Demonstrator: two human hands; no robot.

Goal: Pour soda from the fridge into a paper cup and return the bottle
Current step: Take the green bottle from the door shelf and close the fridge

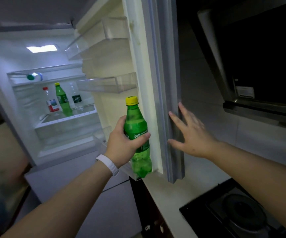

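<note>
My left hand (123, 145) grips a green soda bottle (138, 127) with a yellow cap, upright, in front of the inner side of the open fridge door (162, 83). My right hand (190, 133) lies flat with straight fingers against the door's grey outer edge. Inside the lit fridge (35, 103), a second green bottle (62, 100) with a yellow cap stands on a shelf. No paper cup is in view.
Beside the second green bottle stand a red-capped bottle (50, 100) and a clear bottle (76, 98); another bottle (34, 76) lies on the shelf above. Clear door bins (107, 85) hang on the door. A pale counter (169, 191) with a black stove (238, 213) is at right, a range hood (252, 66) above.
</note>
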